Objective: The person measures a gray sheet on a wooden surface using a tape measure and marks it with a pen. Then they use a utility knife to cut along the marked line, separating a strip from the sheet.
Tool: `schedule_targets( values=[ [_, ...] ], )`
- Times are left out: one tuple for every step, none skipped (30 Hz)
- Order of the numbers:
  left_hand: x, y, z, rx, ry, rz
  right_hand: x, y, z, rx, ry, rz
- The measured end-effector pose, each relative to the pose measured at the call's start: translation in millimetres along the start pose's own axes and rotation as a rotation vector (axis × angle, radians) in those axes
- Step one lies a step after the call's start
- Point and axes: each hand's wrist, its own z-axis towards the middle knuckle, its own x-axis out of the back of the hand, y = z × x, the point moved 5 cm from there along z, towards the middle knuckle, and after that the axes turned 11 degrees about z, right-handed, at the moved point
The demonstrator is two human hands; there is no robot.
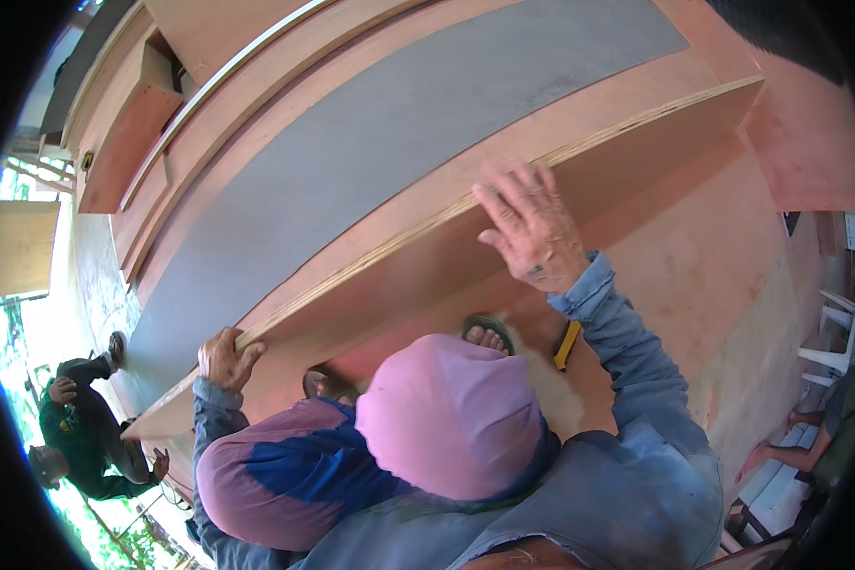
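A long plywood board (627,195) stands on its edge in front of me, running from lower left to upper right. My left hand (226,361) is closed over its upper edge near the left end, with the thumb on the near face. Farther right along the same edge is my right hand (534,233), open with its fingers apart and slightly blurred. Whether its fingertips touch the board I cannot tell. Beyond the board, a long grey sheet (399,123) lies on a wider plywood surface.
Below my right forearm lies a yellow and black tool (567,346). My knees (451,418) are close to the board. Wooden box-like pieces (128,133) stand at upper left. One person (85,418) is at far left, another (836,427) at far right by white plastic chairs (831,337).
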Motion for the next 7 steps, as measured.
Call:
schedule_targets(
  values=[
    [-4.5, -1.9, 4.7, 0.039, -0.008, 0.016, -2.4, 4.9, -3.0, -0.024, 0.034, -0.019],
    [-9.7, -5.0, 10.5, 0.081, -0.018, 0.042, -7.0, 13.1, -12.0, -0.183, 0.216, 0.047],
    [-12.9, -10.4, 16.7, 0.112, -0.001, 0.070, -12.5, 22.3, -28.5, -0.317, 0.376, 0.171],
    [-18.5, -17.8, 23.9, 0.137, -0.024, 0.083, -22.8, 35.0, -47.6, -0.459, 0.526, 0.297],
    [-23.6, -24.1, 34.5, 0.140, -0.025, 0.104, -44.2, 49.7, -69.8, -0.610, 0.708, 0.521],
    [-30.3, -28.9, 46.1, 0.138, -0.044, 0.132, -72.5, 64.3, -99.3, -0.806, 0.886, 0.734],
    [-30.9, -32.6, 59.3, 0.113, -0.020, 0.126, -105.5, 77.3, -120.7, -0.876, 0.887, 1.084]
  ],
)
